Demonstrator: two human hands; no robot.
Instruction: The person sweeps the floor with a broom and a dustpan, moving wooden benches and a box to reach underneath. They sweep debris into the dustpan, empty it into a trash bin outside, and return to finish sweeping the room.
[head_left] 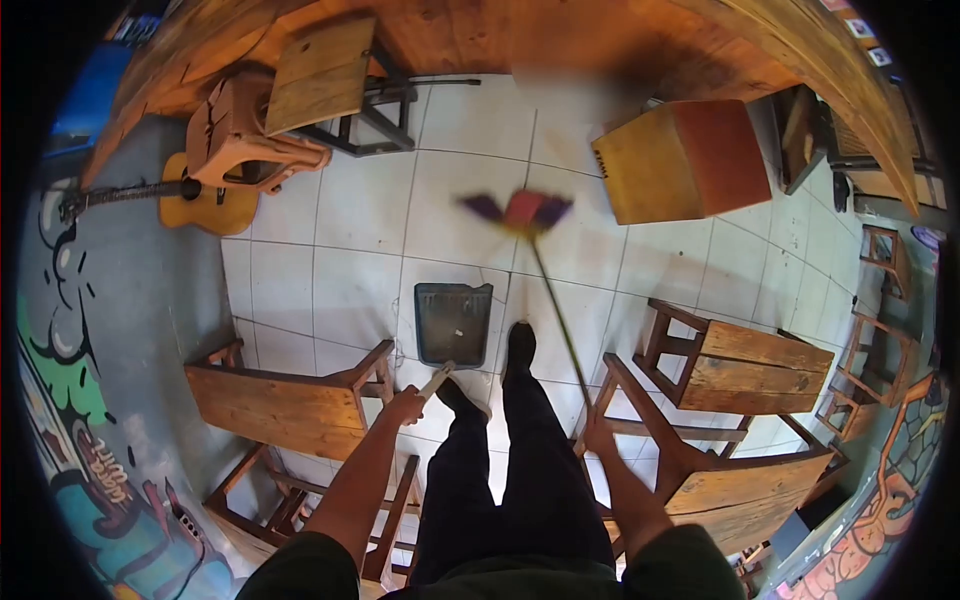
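Note:
My left hand (403,406) is closed around the pale handle of a dark dustpan (453,325), which lies on the white tiled floor in front of my feet. A small light scrap sits inside the pan. My right hand (597,432) grips the long thin stick of a broom (553,295). The broom's purple, pink and yellow head is blurred and stands beyond the dustpan, a little to its right. Whether the bristles touch the floor I cannot tell.
Wooden benches (280,405) stand close on my left and more benches (755,365) on my right. Farther off are a wooden box (685,162), a wooden stool (322,75), stacked orange plastic stools (235,130) and a guitar (205,205) against the left wall.

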